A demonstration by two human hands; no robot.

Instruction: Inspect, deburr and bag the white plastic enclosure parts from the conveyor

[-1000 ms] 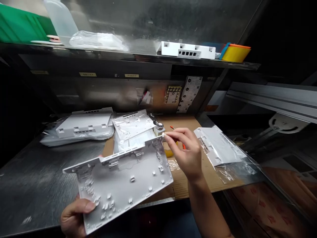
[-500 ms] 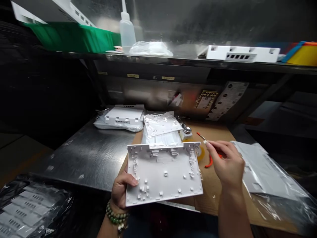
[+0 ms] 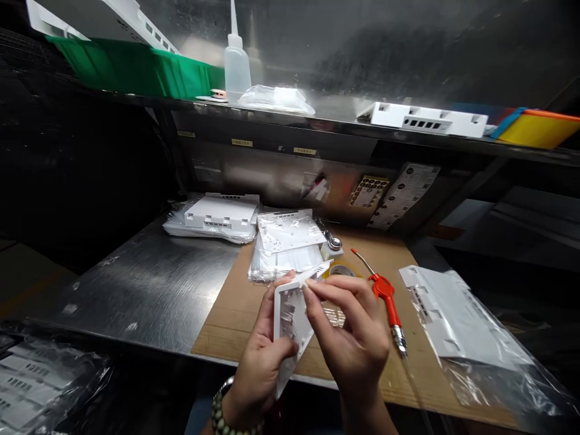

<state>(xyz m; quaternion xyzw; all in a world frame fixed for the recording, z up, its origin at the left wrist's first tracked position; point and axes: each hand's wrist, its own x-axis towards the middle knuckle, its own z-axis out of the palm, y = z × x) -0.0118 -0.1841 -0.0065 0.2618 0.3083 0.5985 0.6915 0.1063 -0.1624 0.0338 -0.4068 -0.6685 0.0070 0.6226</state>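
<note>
In my left hand is a white plastic housing, turned nearly edge-on, with its ribbed inner side toward the right. The left thumb presses on its inner face and the fingers wrap behind it. My right hand has thumb and index fingertip pinched together at the housing's upper edge. A tiny white bit shows at those fingertips, too small to name. Beyond the right hand lies a red air blow gun with a metal nozzle, and a roll of yellow tape sits partly behind the fingers.
Cardboard covers part of the metal bench. Bagged housings lie ahead, another stack at back left, and a bagged panel at right. Overhead, a shelf carries a green bin and a squeeze bottle.
My left hand has tilted the housing from facing me to nearly edge-on. My right hand has moved left, from beside the housing to its upper edge, uncovering the blow gun.
</note>
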